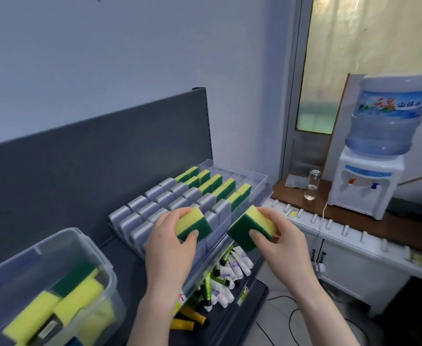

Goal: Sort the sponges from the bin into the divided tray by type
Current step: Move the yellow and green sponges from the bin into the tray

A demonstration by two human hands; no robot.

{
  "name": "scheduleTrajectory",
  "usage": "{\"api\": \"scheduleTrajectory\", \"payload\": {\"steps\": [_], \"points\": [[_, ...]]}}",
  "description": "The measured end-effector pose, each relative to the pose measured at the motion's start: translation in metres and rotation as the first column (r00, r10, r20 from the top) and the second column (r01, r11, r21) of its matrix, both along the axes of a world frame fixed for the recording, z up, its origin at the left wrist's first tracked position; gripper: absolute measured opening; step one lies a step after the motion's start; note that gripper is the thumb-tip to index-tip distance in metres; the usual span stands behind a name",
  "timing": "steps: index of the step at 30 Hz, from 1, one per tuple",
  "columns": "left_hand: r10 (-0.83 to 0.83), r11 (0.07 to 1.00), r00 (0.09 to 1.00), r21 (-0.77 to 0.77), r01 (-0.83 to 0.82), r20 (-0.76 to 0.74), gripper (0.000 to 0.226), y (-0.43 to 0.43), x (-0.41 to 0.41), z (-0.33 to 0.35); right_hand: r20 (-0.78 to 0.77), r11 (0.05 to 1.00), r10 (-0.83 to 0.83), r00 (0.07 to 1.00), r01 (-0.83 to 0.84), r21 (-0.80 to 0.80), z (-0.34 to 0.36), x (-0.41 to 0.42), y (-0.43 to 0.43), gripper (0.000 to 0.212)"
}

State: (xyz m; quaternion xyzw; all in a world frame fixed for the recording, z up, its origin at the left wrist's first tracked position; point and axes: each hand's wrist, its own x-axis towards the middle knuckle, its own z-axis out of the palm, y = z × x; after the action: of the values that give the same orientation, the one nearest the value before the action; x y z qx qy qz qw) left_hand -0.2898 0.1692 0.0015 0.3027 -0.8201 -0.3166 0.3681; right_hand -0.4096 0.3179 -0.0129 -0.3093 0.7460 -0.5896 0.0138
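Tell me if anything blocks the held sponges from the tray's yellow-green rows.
Nothing visible does. The left hand holds the left sponge and the right hand the right sponge above the tray's near edge; the space over the grey sponges toward the yellow-green rows is open.

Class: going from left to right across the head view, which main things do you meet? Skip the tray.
bin → left hand → left sponge → right sponge → right hand → glass → water dispenser
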Motion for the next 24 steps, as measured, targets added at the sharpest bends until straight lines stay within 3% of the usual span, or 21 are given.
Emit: {"api": "scheduleTrajectory", "payload": {"steps": [12, 24], "points": [[0.049, 0.999, 0.997, -0.015, -0.048, 0.057, 0.04, 0.007, -0.073, -0.005, 0.019, 1.0, 0.003, 1.0, -0.003, 0.02, -0.013, -0.084, 0.018, 0.044], [0.053, 0.998, 0.999, -0.043, -0.053, -0.003, 0.04, -0.053, -0.179, 0.005, -0.018, 0.997, 0.041, 0.999, -0.04, 0.061, -0.005, -0.187, -0.05, 0.046]]}}
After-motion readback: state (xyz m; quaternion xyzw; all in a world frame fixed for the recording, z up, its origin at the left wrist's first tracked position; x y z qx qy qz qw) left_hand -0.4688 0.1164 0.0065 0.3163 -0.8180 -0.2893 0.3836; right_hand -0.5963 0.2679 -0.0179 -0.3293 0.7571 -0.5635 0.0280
